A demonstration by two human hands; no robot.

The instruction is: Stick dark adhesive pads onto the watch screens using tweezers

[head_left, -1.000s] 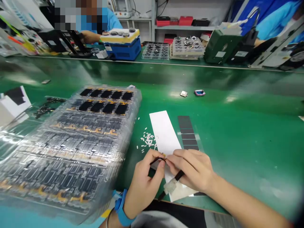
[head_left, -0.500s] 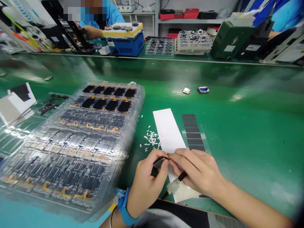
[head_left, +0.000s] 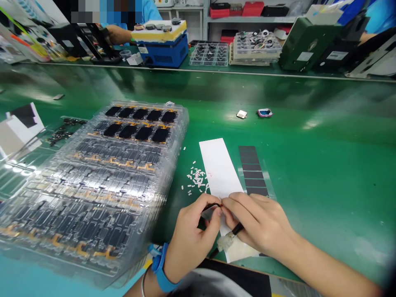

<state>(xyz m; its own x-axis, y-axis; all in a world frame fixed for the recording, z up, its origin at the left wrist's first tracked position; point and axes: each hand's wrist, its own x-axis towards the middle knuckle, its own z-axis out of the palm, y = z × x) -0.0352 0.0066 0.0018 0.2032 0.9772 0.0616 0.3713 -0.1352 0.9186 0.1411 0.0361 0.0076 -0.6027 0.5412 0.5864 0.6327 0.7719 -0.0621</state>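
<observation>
My left hand (head_left: 193, 235) pinches a thin dark display module (head_left: 211, 205) by its edges, between thumb and forefinger. It looks like the square black screens in the tray. Against its right end rest the fingertips of my right hand (head_left: 258, 222). That hand is closed around a slim black tool (head_left: 237, 228) whose rear part is wrapped in a pale, crumpled lump; its tip is hidden by my fingers, so its kind is unclear. Under both hands lies a white paper strip (head_left: 219, 163). Left of the strip, many tiny white pieces (head_left: 198, 179) are scattered.
A stack of clear trays (head_left: 145, 165) with display modules stands at left. Right of the paper lies a sheet of black rectangles (head_left: 253, 173). Two small parts, a silvery one (head_left: 241, 114) and a blue-centred one (head_left: 265, 112), lie farther back. Across the bench, a person sits behind a blue machine (head_left: 163, 49).
The camera view has shifted slightly. My hands stay together at the right end of the display module, with only small finger movement.
</observation>
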